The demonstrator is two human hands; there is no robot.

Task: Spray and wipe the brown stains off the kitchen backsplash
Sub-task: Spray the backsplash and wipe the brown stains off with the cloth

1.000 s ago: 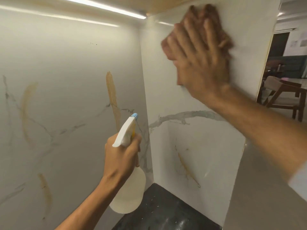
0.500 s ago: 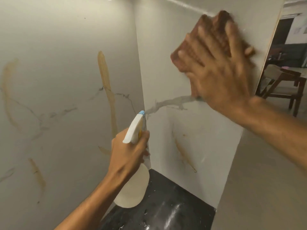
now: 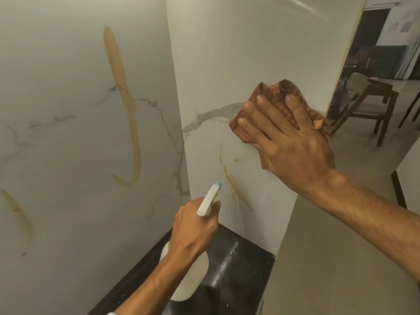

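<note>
corner: spray bottle [image 3: 192, 272] blocks countertop [image 3: 245, 264] | right panel [image 3: 250, 53]: bare above cloth [image 3: 270, 103]

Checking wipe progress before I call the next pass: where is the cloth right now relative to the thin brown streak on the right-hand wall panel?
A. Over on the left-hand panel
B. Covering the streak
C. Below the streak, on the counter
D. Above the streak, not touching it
D: the right hand presses the cloth flat on the right-hand panel, clear above the brown streak.
</note>
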